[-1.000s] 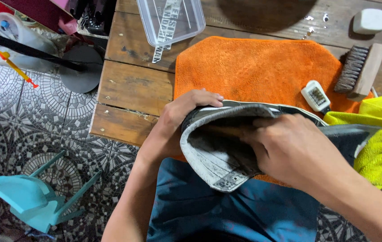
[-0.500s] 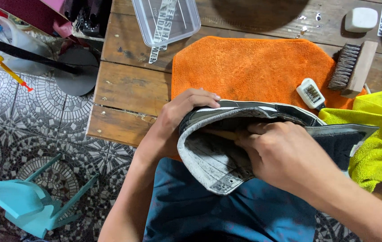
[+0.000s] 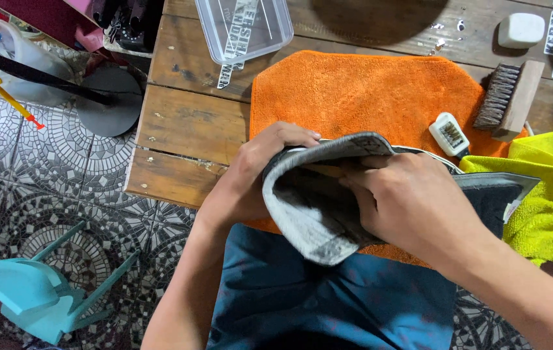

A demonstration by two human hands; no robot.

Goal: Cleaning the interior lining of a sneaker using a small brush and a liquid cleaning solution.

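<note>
Left hand (image 3: 250, 175): we grip the shoe's (image 3: 328, 207) heel end, fingers curled round it.
Right hand (image 3: 412, 201): closed on the shoe's side.
Shoe: over the table's (image 3: 185, 129) near edge, above the orange cloth (image 3: 367, 91).
Around: brushes (image 3: 506, 97) and yellow cloth (image 3: 548, 194) crowd our right.

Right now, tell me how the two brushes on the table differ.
The wooden brush is larger, with a bare wood block and dark bristles; the small white brush has a white plastic head and pale bristles. The wooden brush lies on its side, partly off the orange cloth; the white one lies bristles-up on the cloth. Both lie untouched, beyond the right hand.
</note>
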